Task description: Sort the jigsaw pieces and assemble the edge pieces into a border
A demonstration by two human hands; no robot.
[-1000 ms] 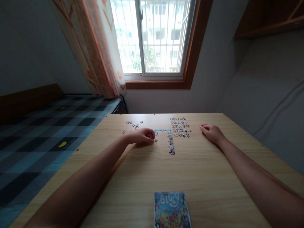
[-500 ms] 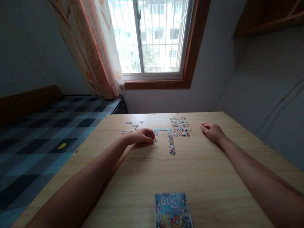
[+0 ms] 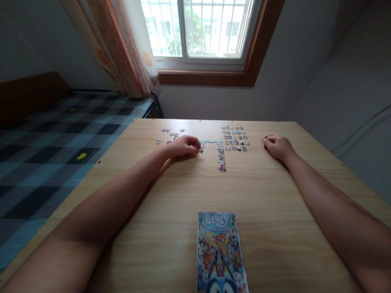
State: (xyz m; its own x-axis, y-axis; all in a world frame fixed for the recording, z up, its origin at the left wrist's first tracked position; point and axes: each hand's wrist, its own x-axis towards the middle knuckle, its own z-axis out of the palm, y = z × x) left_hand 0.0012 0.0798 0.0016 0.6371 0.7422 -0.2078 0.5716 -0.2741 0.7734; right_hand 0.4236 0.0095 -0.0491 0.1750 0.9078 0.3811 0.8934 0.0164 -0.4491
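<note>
My left hand (image 3: 184, 146) is at the left side of a partly joined jigsaw border (image 3: 222, 156), its fingertips pinched on a small puzzle piece (image 3: 201, 150). The border runs along the top and down the right side in a corner shape. Part of its left end is hidden by my fingers. Resting on the table to the right, my right hand (image 3: 277, 145) has its fingers curled and closed, with nothing seen in them. Rows of loose puzzle pieces (image 3: 235, 138) lie between the border and my right hand.
Several more loose pieces (image 3: 173, 134) are scattered beyond my left hand. A picture box or card marked "Bluey" (image 3: 220, 248) lies near the front of the wooden table (image 3: 171, 228). To the left stands a bed with a checked cover (image 3: 45, 162); a window (image 3: 214, 32) is behind the table.
The view has tilted down, so more of the Bluey picture shows. My left hand stays at the border's left side, with slight finger movement. My right hand keeps its place on the table.
</note>
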